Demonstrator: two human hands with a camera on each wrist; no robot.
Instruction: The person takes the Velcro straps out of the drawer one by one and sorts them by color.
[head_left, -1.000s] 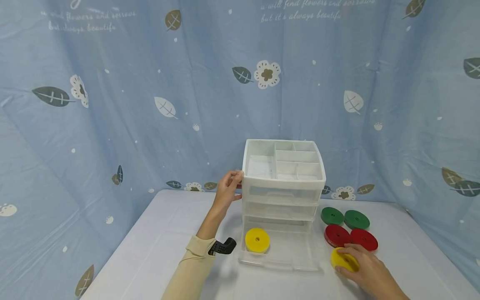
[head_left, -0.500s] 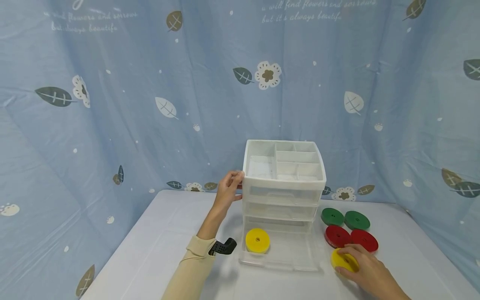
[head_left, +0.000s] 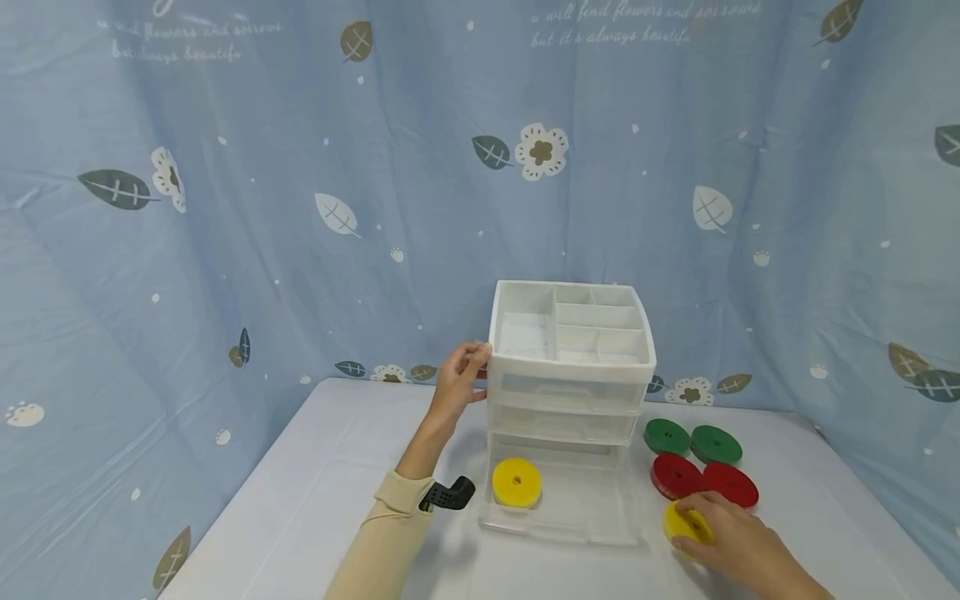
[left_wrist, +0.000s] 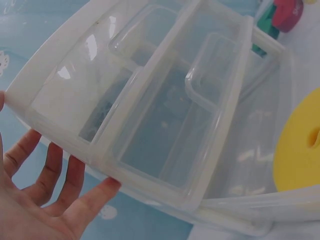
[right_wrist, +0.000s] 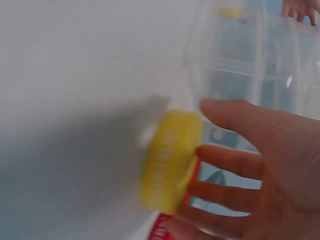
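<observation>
A white drawer unit [head_left: 570, 363] stands on the table with its clear bottom drawer [head_left: 577, 508] pulled out. A yellow roll of tape [head_left: 517, 482] lies in the left part of that drawer. My left hand [head_left: 454, 385] touches the unit's left side, fingertips against the plastic in the left wrist view. To the right of the drawer, my right hand [head_left: 738, 537] holds a second yellow roll [right_wrist: 169, 162] at the table, thumb on one side and fingers on the other. The hand partly covers this roll in the head view.
Two red rolls [head_left: 677, 477] lie just behind the right hand, with two green rolls [head_left: 667, 436] farther back. The unit's top is a divided tray [head_left: 525, 333]. A blue patterned curtain [head_left: 420, 208] hangs behind the white table [head_left: 330, 467].
The head view has shifted very slightly. Both hands stay almost where they were, the right one still around the yellow roll beside the red rolls.
</observation>
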